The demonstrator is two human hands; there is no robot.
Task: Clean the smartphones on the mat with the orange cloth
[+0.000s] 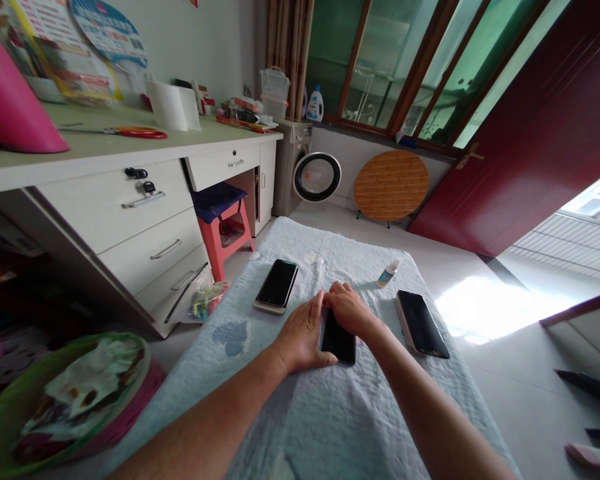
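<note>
A black phone (339, 341) lies on a pale blue quilted cloth (325, 413) in front of me. My left hand (304, 333) rests on the cloth against the phone's left edge, thumb along its lower corner, fingers together. My right hand (349, 308) lies over the phone's top end, fingers curled down and pressing on it. A second dark phone (277, 285) lies to the left on the cloth, a third dark phone (422, 323) to the right. A small spray bottle (388, 273) lies near the cloth's far right.
A white desk with drawers (145, 220) stands at left, a pink stool (221, 220) under it. A green basin of rags (65, 400) sits at lower left. A washing machine (300, 167), a round wooden board (391, 185) and a dark red door (535, 133) stand beyond.
</note>
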